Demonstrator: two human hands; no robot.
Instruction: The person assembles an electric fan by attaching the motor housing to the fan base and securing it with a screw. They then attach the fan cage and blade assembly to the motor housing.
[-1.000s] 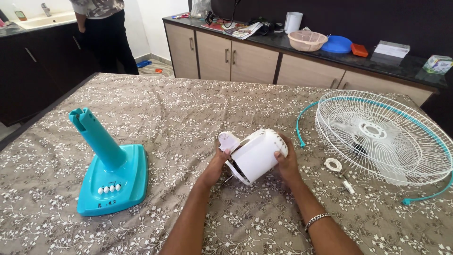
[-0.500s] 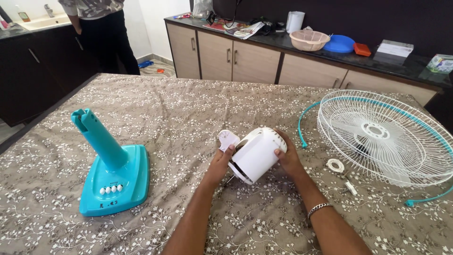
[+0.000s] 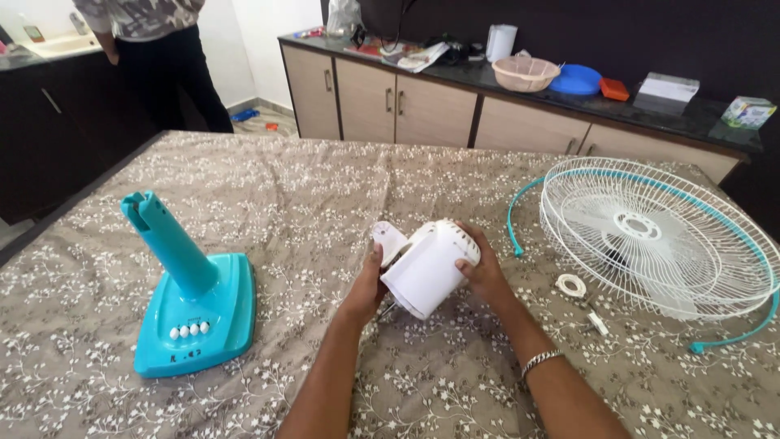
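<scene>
Two hands clasped a white fan motor housing (image 3: 428, 268) just above the cloth-covered tabletop (image 3: 325, 187): the left hand (image 3: 367, 286) closed its grip on the housing's left end, the right hand (image 3: 481, 272) closed on its right side. Left of the housing stood a turquoise fan base (image 3: 195, 305); right of it lay a white wire fan guard (image 3: 650, 236) and a small white ring (image 3: 571, 284).

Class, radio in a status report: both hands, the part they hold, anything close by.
Left hand and right hand grip the white fan motor housing above the tablecloth. Teal fan base left, wire grille right. Nothing blocking.
</scene>
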